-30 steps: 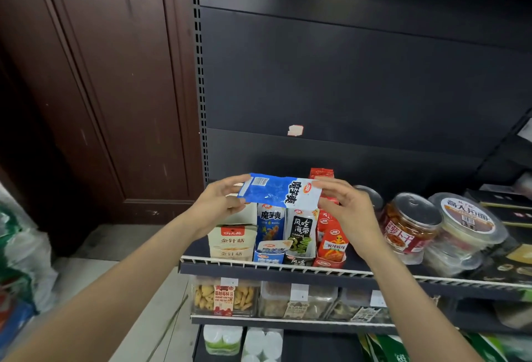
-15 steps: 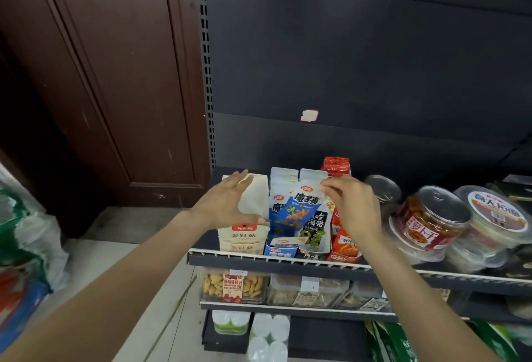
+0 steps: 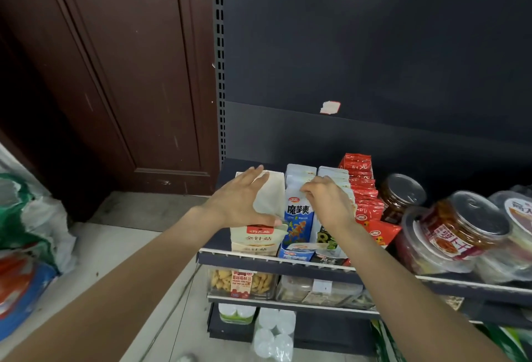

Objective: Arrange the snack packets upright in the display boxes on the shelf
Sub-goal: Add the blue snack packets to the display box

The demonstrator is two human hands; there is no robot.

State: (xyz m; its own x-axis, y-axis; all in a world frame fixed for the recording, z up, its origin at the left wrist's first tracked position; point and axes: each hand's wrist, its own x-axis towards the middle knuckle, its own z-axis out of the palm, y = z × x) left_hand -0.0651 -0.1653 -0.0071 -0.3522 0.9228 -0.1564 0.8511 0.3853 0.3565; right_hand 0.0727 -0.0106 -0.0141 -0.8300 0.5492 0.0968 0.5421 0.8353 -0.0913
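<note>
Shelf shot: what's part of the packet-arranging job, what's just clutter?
Job: blue packets, cream display box, red packets, left hand, right hand.
Clutter: clear-lidded jars, dark jar, bags on floor.

A dark metal shelving unit (image 3: 374,44) fills the right side, its tall back panel plain but for a small torn white sticker (image 3: 330,107) low on it. A perforated upright (image 3: 220,59) runs down the unit's left edge. Left of the unit stands a dark reddish-brown wooden door (image 3: 115,73) with raised moulding and scuffs. Below the door lies a pale grey floor (image 3: 121,246), darker at the threshold. Further left of the unit, crumpled plastic bags (image 3: 26,232) in white, green, orange and blue sit on the floor
</note>
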